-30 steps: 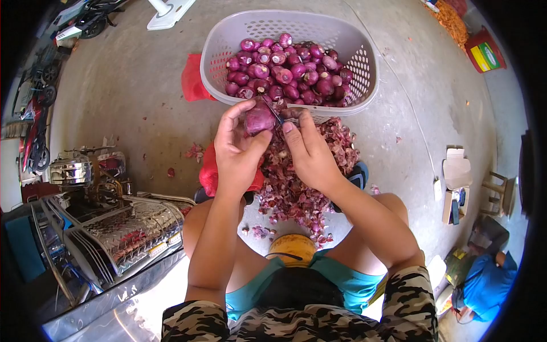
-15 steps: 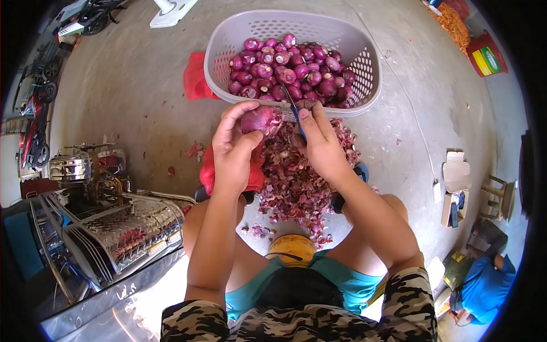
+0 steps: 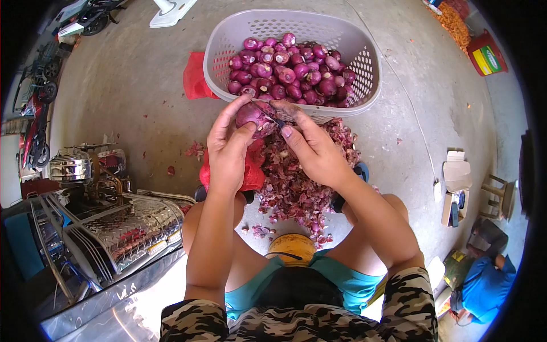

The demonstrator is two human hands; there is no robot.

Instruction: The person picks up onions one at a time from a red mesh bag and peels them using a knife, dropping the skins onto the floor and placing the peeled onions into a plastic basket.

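A red onion rests in my left hand, whose fingers and thumb close around its left side. My right hand grips a small knife by its dark handle, the blade lying against the onion's right side. Just beyond both hands stands a grey plastic basket with many peeled red onions in it. Below my hands a heap of onion skins covers the floor between my feet. A red mesh bag lies under my left wrist.
A shiny metal motorcycle sidecar stands close on the left. Another red cloth or bag lies beside the basket. On the right are an open carton, a wooden stool, a red bucket and a person in blue.
My right hand has moved left, bringing the knife blade from pointing up over the basket to the onion. The left hand has shifted slightly left and turned the onion.
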